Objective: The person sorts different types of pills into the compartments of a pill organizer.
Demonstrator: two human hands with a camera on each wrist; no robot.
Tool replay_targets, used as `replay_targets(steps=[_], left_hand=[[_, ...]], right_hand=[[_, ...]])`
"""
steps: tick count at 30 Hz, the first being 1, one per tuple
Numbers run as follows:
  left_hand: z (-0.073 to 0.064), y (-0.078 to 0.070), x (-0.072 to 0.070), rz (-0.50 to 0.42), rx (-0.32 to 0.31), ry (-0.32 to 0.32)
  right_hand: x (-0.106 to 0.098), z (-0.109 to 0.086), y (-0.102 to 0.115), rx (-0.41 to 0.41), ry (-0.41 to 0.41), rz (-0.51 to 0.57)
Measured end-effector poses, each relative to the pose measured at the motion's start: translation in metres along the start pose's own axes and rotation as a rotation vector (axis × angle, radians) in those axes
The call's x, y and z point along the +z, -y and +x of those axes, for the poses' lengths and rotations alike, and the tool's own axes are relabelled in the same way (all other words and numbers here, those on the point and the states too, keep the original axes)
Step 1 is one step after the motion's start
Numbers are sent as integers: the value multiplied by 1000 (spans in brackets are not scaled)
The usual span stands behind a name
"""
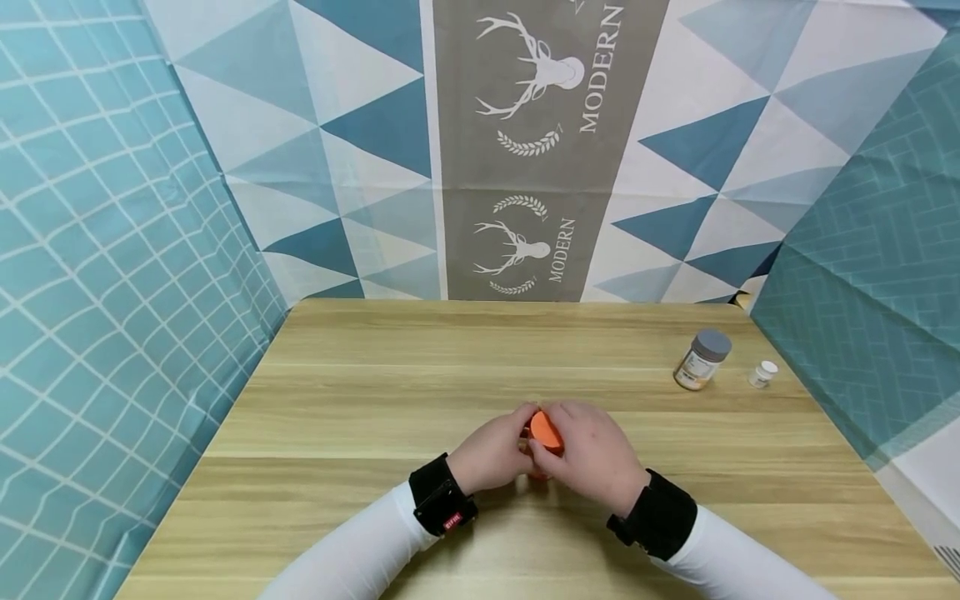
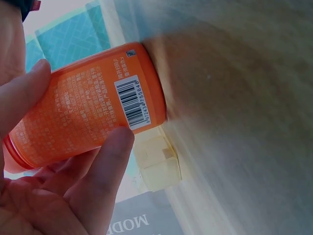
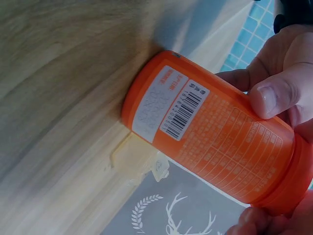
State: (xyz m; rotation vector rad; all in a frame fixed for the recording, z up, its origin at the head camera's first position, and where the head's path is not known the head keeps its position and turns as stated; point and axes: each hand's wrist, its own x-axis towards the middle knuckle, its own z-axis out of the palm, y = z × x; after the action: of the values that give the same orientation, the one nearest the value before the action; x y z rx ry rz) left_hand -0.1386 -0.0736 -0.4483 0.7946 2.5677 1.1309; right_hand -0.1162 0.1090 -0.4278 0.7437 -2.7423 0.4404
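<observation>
I have the orange bottle (image 2: 83, 107) between my two hands, roughly upright with its cap end up, about midway across the wooden table (image 1: 360, 392) and on my side of it. My left hand (image 1: 487, 454) grips the body: thumb on one side, fingers curled round the other, a barcode showing close to the base. My right hand (image 1: 600, 454) holds the orange cap (image 1: 546, 428) at the top, with the thumb on my side and the forefinger over the far side. The base is down close to the wood (whether it actually touches, I cannot tell). Just past it I see a pale, see-through boxy piece (image 2: 156, 161) in the wrist views; my hands hide that spot from above.

I wear a black band (image 1: 441, 496) on my left wrist, another (image 1: 654, 517) on my right, and white sleeves on both forearms. Well apart from my hands, toward the far right of the table, stands a jar with a grey lid (image 1: 701, 360), and a small white bottle (image 1: 762, 374) sits near it, closer to the right edge. Behind the table hangs a patterned cloth (image 1: 517, 150) with stag heads, triangles and the word MODERN.
</observation>
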Motion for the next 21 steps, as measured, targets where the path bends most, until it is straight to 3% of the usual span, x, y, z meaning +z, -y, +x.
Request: replay_targets(steps=[5,9,12,18,21], left_hand=[[0,0,0,8,-5,1],[-1,0,0,20,-5,6],[0,1,0,31,3,7],[3,2,0,36,29,8],[3,1,-1,41,34,7]], right_hand=[[1,-4,-2,-80,-28,-20],[1,-8,-3,-96,-35,9],[1,-9,-2,-48,-24,49],[4,-2,0,122,-19,109],[5,2,0,154,-11,114]])
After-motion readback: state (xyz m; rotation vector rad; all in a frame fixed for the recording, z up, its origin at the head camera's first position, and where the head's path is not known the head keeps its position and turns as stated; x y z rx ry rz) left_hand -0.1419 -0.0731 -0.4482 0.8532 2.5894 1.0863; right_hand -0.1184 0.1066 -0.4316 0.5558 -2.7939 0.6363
